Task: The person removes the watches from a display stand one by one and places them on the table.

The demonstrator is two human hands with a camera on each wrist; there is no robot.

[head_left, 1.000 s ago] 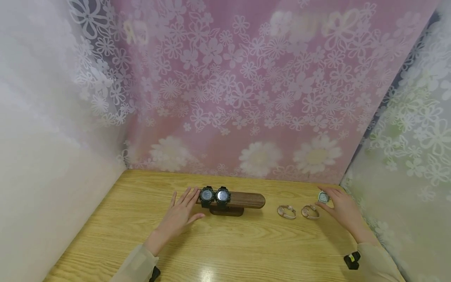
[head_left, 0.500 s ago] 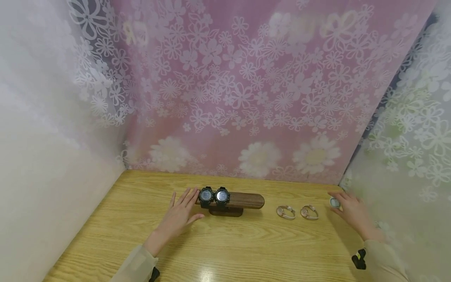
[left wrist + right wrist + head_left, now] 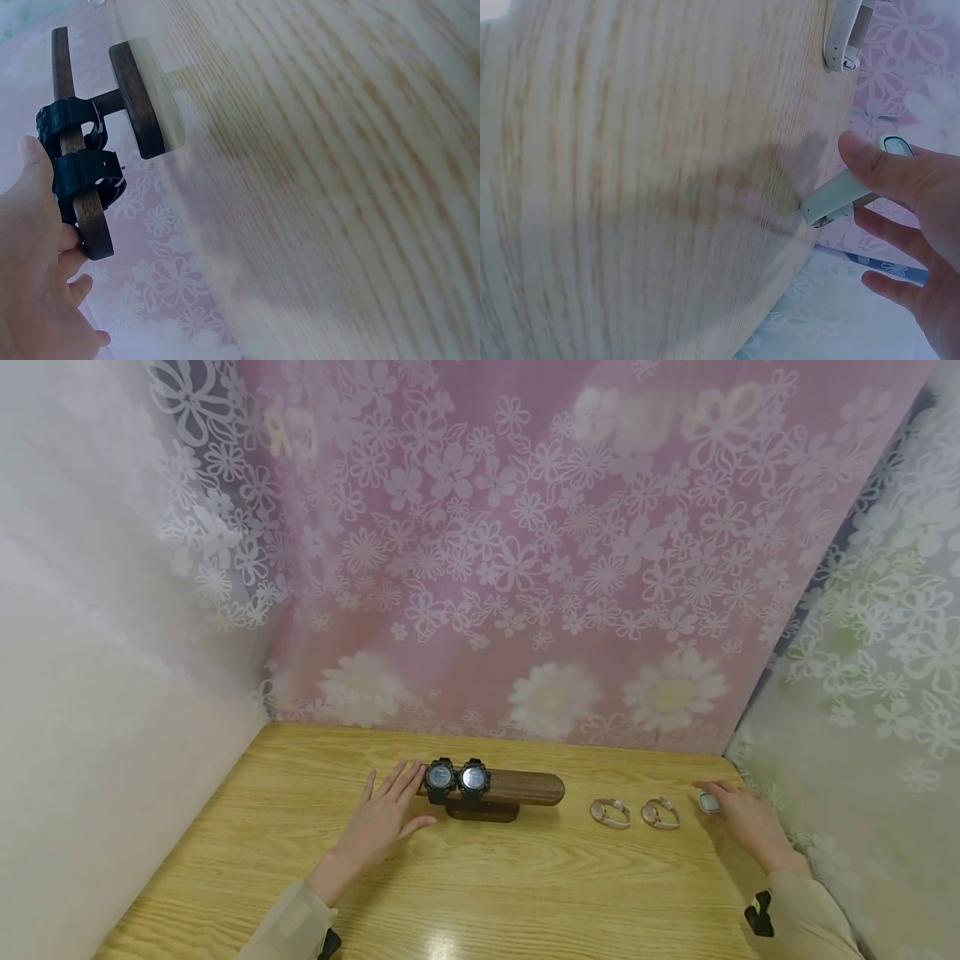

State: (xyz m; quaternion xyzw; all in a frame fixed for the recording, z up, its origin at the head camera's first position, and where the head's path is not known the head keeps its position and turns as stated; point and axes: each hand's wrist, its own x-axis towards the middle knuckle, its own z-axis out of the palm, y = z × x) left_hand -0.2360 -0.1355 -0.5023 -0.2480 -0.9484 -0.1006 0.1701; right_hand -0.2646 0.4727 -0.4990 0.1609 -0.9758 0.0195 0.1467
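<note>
A dark wooden watch stand (image 3: 525, 786) carries two black digital watches (image 3: 440, 774) side by side on the left part of its bar. My left hand (image 3: 378, 817) has its fingers spread and rather straight, fingertips against the bar's left end. In the left wrist view, the black straps (image 3: 88, 171) loop round the bar (image 3: 93, 225) close to my fingers. With thumb and fingers, my right hand (image 3: 750, 821) pinches a mint-green wristwatch (image 3: 708, 802) at the table's right side. The right wrist view has its pale green strap (image 3: 832, 196) hanging down, the strap's lower end right at the tabletop.
Two light-strapped wristwatches (image 3: 611, 812) lie in a row between the stand and my right hand. The wooden table (image 3: 510, 885) meets a pink floral curtain (image 3: 487, 568) behind, with a pale wall (image 3: 127, 693) on the left and a floral curtain (image 3: 885, 735) close on the right.
My right hand has moved right with the mint-green watch, away from the two light-strapped watches, and then slightly lower in view. My left hand and the stand have stayed in place.
</note>
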